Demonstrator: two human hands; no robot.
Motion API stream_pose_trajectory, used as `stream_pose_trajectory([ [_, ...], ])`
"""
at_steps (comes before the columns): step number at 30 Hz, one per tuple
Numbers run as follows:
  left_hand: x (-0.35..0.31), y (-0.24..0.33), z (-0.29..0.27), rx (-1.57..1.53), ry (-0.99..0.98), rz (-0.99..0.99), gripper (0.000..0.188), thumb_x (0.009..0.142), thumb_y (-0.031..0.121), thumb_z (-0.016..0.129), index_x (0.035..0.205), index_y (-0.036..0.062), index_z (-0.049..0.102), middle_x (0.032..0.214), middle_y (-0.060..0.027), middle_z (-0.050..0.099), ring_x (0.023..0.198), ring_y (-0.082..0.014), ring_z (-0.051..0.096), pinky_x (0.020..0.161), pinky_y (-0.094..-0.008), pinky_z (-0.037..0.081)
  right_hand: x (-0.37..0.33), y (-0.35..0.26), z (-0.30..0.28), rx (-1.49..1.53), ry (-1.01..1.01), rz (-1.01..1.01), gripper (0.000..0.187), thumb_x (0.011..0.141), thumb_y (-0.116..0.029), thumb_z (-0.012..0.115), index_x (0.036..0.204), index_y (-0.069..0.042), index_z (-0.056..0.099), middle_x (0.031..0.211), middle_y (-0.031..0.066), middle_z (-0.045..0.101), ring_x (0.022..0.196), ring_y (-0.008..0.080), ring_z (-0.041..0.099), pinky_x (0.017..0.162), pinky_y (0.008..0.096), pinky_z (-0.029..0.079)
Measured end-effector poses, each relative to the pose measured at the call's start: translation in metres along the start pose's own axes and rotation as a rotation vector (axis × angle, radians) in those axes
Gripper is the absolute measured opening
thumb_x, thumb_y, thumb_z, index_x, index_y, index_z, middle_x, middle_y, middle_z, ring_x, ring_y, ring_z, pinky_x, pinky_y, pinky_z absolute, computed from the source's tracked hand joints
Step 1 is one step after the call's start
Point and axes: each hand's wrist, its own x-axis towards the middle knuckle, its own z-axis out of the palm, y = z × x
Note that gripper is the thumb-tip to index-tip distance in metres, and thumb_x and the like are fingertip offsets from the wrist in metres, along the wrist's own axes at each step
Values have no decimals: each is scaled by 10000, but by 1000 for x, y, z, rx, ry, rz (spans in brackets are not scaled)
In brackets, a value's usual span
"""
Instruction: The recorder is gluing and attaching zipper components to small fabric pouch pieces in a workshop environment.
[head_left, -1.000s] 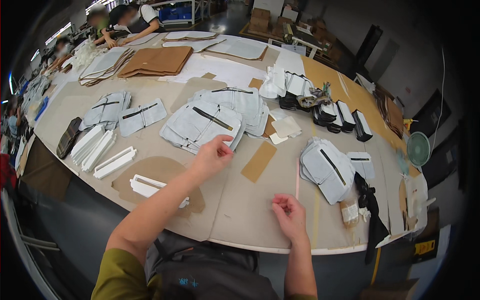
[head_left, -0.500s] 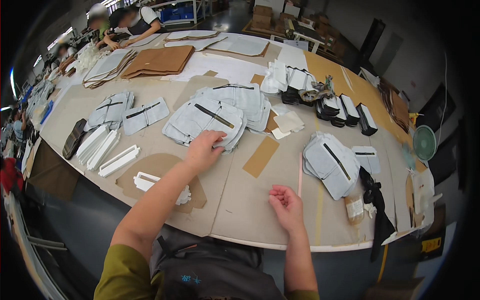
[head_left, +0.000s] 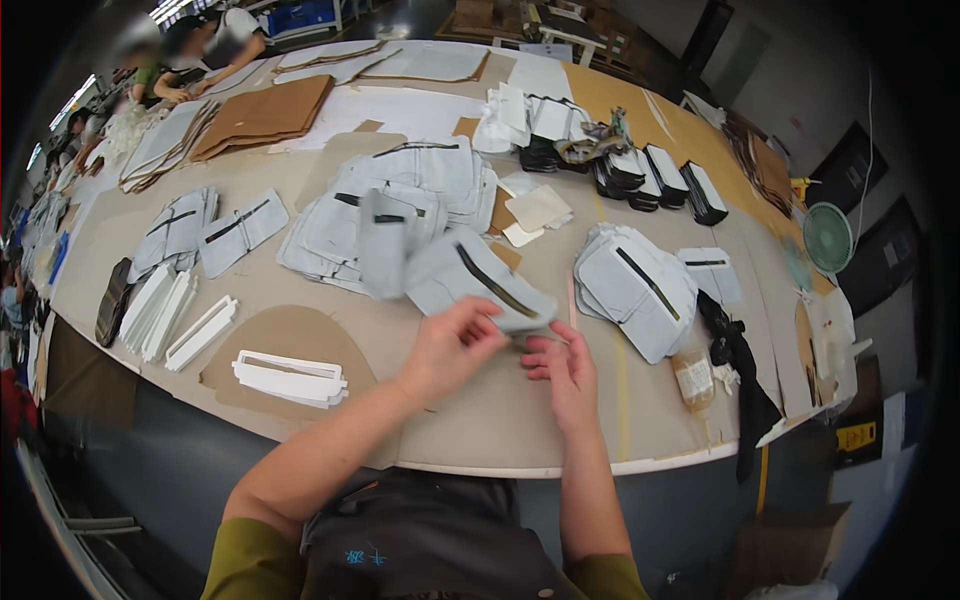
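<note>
A light grey fabric panel with a dark zipper strip (head_left: 450,280) is lifted in front of me, tilted over the table. My left hand (head_left: 455,345) pinches its lower edge. My right hand (head_left: 562,375) has its fingertips closed at the panel's lower right corner, partly behind it. A second grey piece (head_left: 380,255), smeared by motion, stands up on the left beside the held panel. Behind both lies a broad pile of similar zippered panels (head_left: 315,225). Another stack of zippered panels (head_left: 640,305) sits to the right of my right hand.
White frame-shaped pieces (head_left: 290,377) rest on a brown board at the left front, near more white strips (head_left: 155,310). A bottle (head_left: 693,380) and black cloth (head_left: 740,370) lie at the right edge. Brown sheets (head_left: 265,118) and black-and-white bundles (head_left: 665,175) are farther back. People work far left.
My left hand has moved right from the pile, bringing a zippered panel with it. My right hand has risen to meet the panel's corner. The view has shifted slightly.
</note>
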Motion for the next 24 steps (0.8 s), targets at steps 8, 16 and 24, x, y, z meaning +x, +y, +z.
stream_pose_trajectory([
  [8,-50,21,63,60,-284,139,339,853,121,779,1139,43,614,1078,-127,677,923,-267,690,819,-375,557,-9,1,-59,-373,67,-166,496,883,-13,692,1353,11,536,1241,119,623,1129,178,589,961,303,476],
  [16,-30,28,7,747,-107,264,707,739,163,833,1364,84,512,1299,-136,560,1200,-335,524,992,-472,418,-13,3,-58,-361,25,-118,473,900,51,643,1358,-23,547,1184,72,628,1064,110,589,914,261,490],
  [24,-9,-4,-18,489,-3,-1,692,811,59,775,1426,46,458,1274,-199,592,1110,-361,609,949,-398,505,-19,-9,-83,-501,68,-176,454,885,-29,686,1327,-59,587,1189,95,669,1118,164,598,966,298,469],
])
